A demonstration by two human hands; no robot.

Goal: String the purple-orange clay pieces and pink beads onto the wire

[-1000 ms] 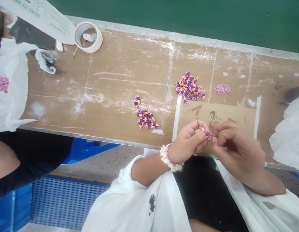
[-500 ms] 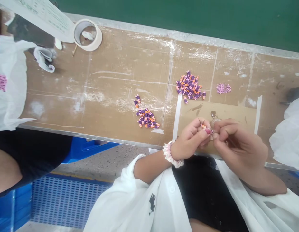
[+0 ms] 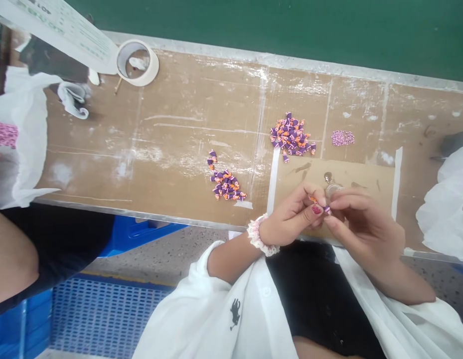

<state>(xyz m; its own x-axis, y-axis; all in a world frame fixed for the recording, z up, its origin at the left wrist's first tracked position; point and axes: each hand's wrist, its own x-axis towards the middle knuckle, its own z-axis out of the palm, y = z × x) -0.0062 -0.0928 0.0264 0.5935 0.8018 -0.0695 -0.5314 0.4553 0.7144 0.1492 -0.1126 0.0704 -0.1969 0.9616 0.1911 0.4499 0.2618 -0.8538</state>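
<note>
My left hand [image 3: 294, 215] and my right hand [image 3: 360, 224] meet at the near edge of the brown worktable [image 3: 171, 134], fingers pinched together. Between the fingertips sits a tiny purple-and-orange piece [image 3: 321, 205], held by the left thumb and finger; the right fingers press against it. A small metal ring [image 3: 333, 188] lies on the cardboard sheet [image 3: 366, 174] just beyond my right fingers. A pile of purple-and-orange pieces [image 3: 292, 137] lies farther back, a second pile [image 3: 224, 182] to the left, and a small heap of pink beads [image 3: 342, 138] at the right.
A roll of masking tape [image 3: 137, 62] and a printed sheet [image 3: 63, 27] lie at the far left. White plastic bags sit at the left [image 3: 18, 144] and right [image 3: 446, 204] ends. Another person's leg [image 3: 14, 259] is at left, above blue crates [image 3: 89, 314].
My hands have stayed together at the table edge, shifting slightly; the fingertips have worked the small piece between them. Nothing else on the table has moved.
</note>
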